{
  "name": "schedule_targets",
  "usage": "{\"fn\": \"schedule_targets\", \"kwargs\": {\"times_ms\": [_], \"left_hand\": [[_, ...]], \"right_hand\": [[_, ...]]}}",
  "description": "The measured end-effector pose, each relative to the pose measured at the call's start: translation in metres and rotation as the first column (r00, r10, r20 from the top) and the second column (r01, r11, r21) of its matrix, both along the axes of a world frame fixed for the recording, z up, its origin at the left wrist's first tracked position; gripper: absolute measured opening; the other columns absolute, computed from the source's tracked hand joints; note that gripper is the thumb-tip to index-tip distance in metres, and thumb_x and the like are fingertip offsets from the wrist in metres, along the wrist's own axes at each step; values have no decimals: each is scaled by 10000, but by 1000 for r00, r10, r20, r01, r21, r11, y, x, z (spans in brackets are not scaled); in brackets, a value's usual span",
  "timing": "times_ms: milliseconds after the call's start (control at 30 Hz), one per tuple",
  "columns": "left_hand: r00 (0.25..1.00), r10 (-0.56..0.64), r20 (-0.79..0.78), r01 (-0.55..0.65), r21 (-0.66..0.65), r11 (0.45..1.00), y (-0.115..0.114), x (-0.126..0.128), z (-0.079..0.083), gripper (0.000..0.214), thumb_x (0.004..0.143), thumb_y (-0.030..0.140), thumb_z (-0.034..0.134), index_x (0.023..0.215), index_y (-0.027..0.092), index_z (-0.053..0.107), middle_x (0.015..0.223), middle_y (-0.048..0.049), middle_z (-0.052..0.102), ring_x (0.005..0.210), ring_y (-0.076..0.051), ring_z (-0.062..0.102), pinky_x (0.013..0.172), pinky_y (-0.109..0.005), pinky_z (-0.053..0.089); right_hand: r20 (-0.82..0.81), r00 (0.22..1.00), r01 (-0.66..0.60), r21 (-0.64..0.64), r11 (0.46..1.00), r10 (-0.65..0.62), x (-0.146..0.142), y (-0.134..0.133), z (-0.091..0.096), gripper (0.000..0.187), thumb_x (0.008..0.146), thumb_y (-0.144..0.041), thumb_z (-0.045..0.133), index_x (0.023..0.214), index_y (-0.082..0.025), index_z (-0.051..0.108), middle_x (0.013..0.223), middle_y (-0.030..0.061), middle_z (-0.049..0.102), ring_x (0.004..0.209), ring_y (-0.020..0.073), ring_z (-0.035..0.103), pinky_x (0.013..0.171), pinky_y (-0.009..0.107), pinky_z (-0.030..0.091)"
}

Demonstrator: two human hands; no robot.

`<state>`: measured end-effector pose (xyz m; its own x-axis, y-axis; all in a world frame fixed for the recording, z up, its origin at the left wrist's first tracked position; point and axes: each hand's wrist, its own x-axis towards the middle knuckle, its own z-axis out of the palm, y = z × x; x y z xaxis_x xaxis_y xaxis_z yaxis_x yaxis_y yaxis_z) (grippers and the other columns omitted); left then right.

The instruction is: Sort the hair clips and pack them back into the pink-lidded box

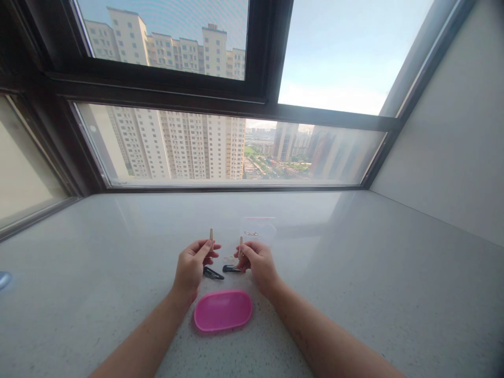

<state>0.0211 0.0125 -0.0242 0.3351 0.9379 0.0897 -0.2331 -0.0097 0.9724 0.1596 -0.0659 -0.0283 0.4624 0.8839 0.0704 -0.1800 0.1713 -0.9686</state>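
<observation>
Clock centred on pink tray (222,311), on sill (338,262). Left hand (191,265), 11 o'clock: grips beige strip (211,234) upright, thumb against fingers. Right hand (256,262), 1 o'clock: grips second strip (241,241) likewise. Two black clips (214,274) lie near 12; right one partly hidden by right hand. Clear bag (266,230) at 1, beyond right hand.

A big window (236,102) with dark bars (264,52) fills the top, showing tall buildings (189,142) at upper left and blue sky (346,52) (so bright!) at upper right. A white wall (444,131) stands far right; a shiny, speckled tabletop (354,273) spreads below.
</observation>
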Motion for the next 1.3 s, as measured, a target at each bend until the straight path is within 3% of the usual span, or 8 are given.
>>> {"fn": "schedule_targets", "kwargs": {"times_ms": [200,433,633,867,1000,1133,1300], "left_hand": [[999,-38,25,39,-58,998,-3,2,2,315,645,349,687,835,99,678,872,-112,703,643,-140,594,508,-234,474],[992,-105,75,116,-163,980,-4,5,1,308,644,233,710,910,87,660,903,-115,704,721,-156,646,666,-258,541],[982,-163,95,174,-130,976,-5,5,-2,291,650,201,706,911,85,653,925,-113,701,768,-170,656,777,-299,531],[970,-220,107,230,-91,969,-4,5,-5,299,636,179,717,912,101,637,893,-89,704,807,-172,655,781,-278,519],[967,-234,102,241,-70,968,-3,6,-5,296,639,194,718,908,106,631,879,-86,705,790,-176,661,755,-275,518],[967,-247,65,252,-67,966,-4,4,-4,319,645,222,715,930,110,627,842,-82,709,747,-175,662,687,-263,521],[970,-241,41,243,-38,969,-4,3,-2,280,656,230,704,898,105,638,831,-85,709,722,-164,653,680,-259,515]], "right_hand": [[6,1000,-10,-1,1000,10,0,-1,-1,213,699,-317,564,702,-108,602,593,32,609,419,105,544,347,182,375],[-28,998,-61,3,998,61,0,-1,-1,229,608,-244,650,791,-113,608,645,28,633,485,115,571,423,202,434],[-60,991,-121,54,991,124,-1,-1,-3,251,594,-223,692,816,-125,625,709,29,647,575,128,600,549,251,488],[-73,981,-174,81,981,180,-1,1,-7,294,595,-269,728,828,-121,624,741,46,659,634,145,626,647,299,515],[-59,978,-196,66,978,200,-2,2,-7,275,606,-285,720,795,-122,605,727,47,663,606,149,633,565,262,510],[-6,977,-212,45,976,213,-2,2,-7,262,645,-302,689,810,-128,583,714,43,667,490,108,592,422,190,431],[-3,980,-198,47,979,198,-1,2,-6,260,680,-317,652,839,-131,563,722,45,673,406,80,537,369,179,380]]}}
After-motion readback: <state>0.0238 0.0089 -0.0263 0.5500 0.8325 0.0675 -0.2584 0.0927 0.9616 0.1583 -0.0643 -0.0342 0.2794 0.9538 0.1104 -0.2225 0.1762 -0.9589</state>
